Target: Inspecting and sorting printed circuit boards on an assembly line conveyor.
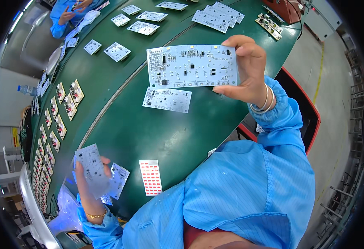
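My right hand point(248, 68) grips a white circuit board point(192, 66) by its right end, thumb below and fingers above. The board's face, with small black chips and solder joints, is turned toward me. Under it, another white board point(167, 99) lies on the green table. At the lower left my left hand point(91, 195) holds a second white circuit board point(92, 168), tilted, fingers at its edges. Close beside that hand, a further white board point(119, 180) rests near the table's edge. A sheet of red stickers point(150, 177) lies in front of me.
Several white boards point(143, 28) are spread across the far side of the green table point(148, 137), some overlapped point(217, 17). Rows of small boards with parts point(59, 126) stand at the left. A co-worker's hands point(68, 15) show at the top left. A red-edged bin point(302, 108) is at the right.
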`<state>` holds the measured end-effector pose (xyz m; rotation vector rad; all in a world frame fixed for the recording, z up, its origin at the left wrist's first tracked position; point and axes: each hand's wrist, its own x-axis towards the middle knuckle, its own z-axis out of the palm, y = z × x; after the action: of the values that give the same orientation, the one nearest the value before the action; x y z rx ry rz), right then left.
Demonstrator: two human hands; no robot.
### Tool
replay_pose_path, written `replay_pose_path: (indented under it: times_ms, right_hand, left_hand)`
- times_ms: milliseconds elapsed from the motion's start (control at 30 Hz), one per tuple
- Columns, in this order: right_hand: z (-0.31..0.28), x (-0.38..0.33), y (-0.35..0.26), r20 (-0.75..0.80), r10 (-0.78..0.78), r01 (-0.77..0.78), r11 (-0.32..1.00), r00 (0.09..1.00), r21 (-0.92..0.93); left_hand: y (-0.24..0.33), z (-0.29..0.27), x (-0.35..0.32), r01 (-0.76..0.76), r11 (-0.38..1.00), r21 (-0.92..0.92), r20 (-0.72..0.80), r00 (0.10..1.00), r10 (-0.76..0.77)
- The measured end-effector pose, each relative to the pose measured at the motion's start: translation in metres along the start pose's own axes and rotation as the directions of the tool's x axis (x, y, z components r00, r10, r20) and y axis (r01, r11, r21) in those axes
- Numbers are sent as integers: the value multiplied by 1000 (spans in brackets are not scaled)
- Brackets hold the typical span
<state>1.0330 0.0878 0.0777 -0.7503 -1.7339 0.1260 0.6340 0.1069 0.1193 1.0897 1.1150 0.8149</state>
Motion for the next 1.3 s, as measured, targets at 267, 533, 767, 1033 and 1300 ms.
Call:
replay_pose_path:
  times_ms: [267, 533, 767, 1033, 1300]
  right_hand:
    - [1, 3, -12, -17, 88, -87, 995, 996, 43]
    - [1, 6, -21, -25, 107, -106, 994, 994, 30]
    - [3, 13, -19, -44, 69, -74, 991, 997, -113]
    - [4, 14, -13, -104, 129, -140, 984, 986, -113]
    - [-24, -19, 11, -241, 321, -376, 896, 916, -236]
  left_hand:
    - [5, 24, 19, 36, 999, 31, 77, 996, -38]
    - [1, 26, 37, 215, 975, 55, 225, 949, -222]
    - [-21, 29, 67, 96, 944, 317, 377, 900, -218]
    - [-28, 35, 85, 19, 908, 419, 487, 839, -243]
    - [-32, 36, 93, -52, 898, 436, 458, 872, -172]
